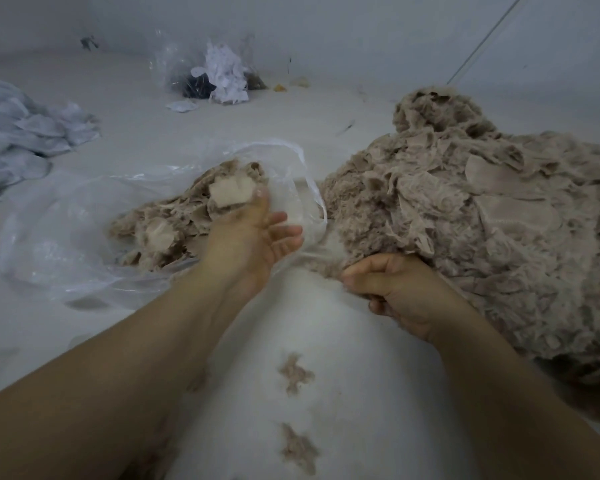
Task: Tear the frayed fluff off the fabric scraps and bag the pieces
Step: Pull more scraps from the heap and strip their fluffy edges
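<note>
Reaching with spread fingers, the left hand (257, 233) meets the clear bag (84, 230); the right hand (392, 289) grips the fluffy scrap pile (482, 220).

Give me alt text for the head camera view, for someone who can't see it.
A person's left hand, fingers open, is at the mouth of a clear plastic bag half filled with beige fabric pieces, while the right hand grips the edge of a large beige scrap pile. Two fluff tufts lie on the white surface.
</note>
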`<state>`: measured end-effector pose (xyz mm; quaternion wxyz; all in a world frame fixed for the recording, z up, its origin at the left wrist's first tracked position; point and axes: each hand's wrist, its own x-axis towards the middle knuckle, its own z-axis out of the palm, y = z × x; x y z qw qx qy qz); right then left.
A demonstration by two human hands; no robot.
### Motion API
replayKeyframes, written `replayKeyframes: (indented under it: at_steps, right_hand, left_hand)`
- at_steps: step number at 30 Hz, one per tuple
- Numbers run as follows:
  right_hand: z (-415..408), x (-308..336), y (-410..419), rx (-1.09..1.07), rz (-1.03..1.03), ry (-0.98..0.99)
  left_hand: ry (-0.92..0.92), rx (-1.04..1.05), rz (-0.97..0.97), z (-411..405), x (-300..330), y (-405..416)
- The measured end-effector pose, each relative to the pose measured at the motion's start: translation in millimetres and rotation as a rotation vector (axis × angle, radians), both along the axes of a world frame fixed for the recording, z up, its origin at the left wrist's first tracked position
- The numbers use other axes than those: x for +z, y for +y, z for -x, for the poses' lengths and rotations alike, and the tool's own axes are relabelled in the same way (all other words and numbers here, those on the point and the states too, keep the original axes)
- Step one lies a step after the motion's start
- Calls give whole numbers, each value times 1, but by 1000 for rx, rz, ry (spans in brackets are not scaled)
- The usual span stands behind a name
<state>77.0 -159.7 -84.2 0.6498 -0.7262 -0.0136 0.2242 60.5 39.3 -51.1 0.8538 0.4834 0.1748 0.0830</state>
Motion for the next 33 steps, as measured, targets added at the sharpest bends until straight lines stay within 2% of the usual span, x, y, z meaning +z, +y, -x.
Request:
replayKeyframes:
  at_steps: [1,3,5,6,8,15,19,23,28,31,33]
  right_hand:
    - [0,0,0,4,6,6]
    - [1,3,-1,10,4,18]
    - [1,3,-1,8,-9,25]
    - [1,4,-2,8,-16,30]
    - [2,5,-2,21,-20,33]
    - [1,2,1,-13,2,9]
    - [1,2,5,-16,-17,14]
    - [0,2,5,-108,-82,38]
    - [0,1,6,-152,-128,63]
    - [-1,-1,7,-140,-80,47]
    - [-1,-1,7,-156,-82,49]
  left_hand:
    - [34,-41,-115,1,-4,-4]
    - [102,-188,-552,3,-17,-17]
    - [55,-320,-1037,2,-28,-30]
    - [9,-370,-1217,-1,-31,-34]
    - [-8,-410,-1378,-5,-35,-38]
    - [-142,-217,-1203,9,-36,-32]
    - [-322,-258,-1336,25,-29,-35]
    - [-465,-331,-1502,34,-30,-39]
    - [-444,-414,-1519,44,-31,-35]
    - [-329,-504,-1438,48,-27,-28]
    - [-235,-642,-1409,50,-22,-23]
